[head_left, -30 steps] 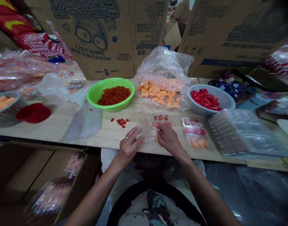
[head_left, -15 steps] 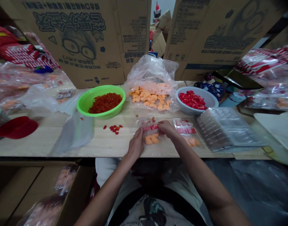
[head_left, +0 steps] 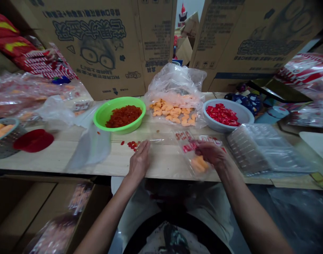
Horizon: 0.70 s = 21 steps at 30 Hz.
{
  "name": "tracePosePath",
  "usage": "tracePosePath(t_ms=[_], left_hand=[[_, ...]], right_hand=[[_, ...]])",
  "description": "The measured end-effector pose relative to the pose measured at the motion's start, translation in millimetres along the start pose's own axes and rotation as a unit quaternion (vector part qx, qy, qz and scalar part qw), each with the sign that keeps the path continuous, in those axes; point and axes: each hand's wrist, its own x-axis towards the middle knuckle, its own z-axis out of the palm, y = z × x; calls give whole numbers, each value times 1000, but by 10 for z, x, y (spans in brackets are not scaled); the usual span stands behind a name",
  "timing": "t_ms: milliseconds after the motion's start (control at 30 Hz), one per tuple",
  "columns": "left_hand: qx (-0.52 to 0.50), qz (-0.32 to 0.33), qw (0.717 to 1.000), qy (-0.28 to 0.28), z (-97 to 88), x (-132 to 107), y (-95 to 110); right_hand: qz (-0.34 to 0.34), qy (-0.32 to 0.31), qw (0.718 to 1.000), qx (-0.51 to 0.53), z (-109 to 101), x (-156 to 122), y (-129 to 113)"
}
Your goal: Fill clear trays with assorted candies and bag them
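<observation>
My right hand (head_left: 211, 154) grips a clear plastic tray pack (head_left: 186, 148) by its right side, a little blurred. Red pieces and red wrapped packets sit in its upper compartments, orange candies (head_left: 199, 164) in the lower one. Behind that hand, another filled tray (head_left: 211, 140) lies partly hidden on the table. My left hand (head_left: 139, 160) rests at the table beside a few loose red pieces (head_left: 132, 144). Its fingers are pressed together, and a glossy streak like clear film runs rightward from the fingertips; what they hold is unclear.
Along the back stand a green bowl (head_left: 98, 118) of dark red pieces, a plastic bag (head_left: 177, 79) spilling orange candies and a grey-blue bowl (head_left: 247, 121) of red packets. Stacked empty trays (head_left: 264, 150) are at right. A red scoop (head_left: 33, 141) and grey basket (head_left: 4, 150) lie left.
My hands have moved apart. The right has carried the filled tray rightward, towards the other tray; the left has let go of it and shifted left towards the loose red pieces.
</observation>
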Motion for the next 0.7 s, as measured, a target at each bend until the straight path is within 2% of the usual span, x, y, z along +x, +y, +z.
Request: tracePosePath(t_ms=[67, 167, 233, 333, 433, 500, 700], left_hand=[[2, 17, 1000, -23, -53, 50, 88], [-53, 60, 993, -83, -119, 128, 230], [-112, 102, 982, -112, -168, 163, 288], [-190, 140, 966, -110, -228, 180, 314], [-225, 129, 961, -95, -241, 173, 313], [-219, 137, 961, -103, -220, 169, 315], [-124, 226, 955, -147, -79, 141, 328]], right_hand=[[3, -56, 998, 27, 104, -184, 23], [58, -139, 989, -11, 385, -350, 130], [89, -156, 983, -37, 516, -368, 210], [92, -108, 989, -48, 523, -308, 289], [79, -35, 995, -52, 413, -234, 319], [82, -4, 995, -61, 356, -196, 329], [72, 52, 992, -94, 319, -127, 344]])
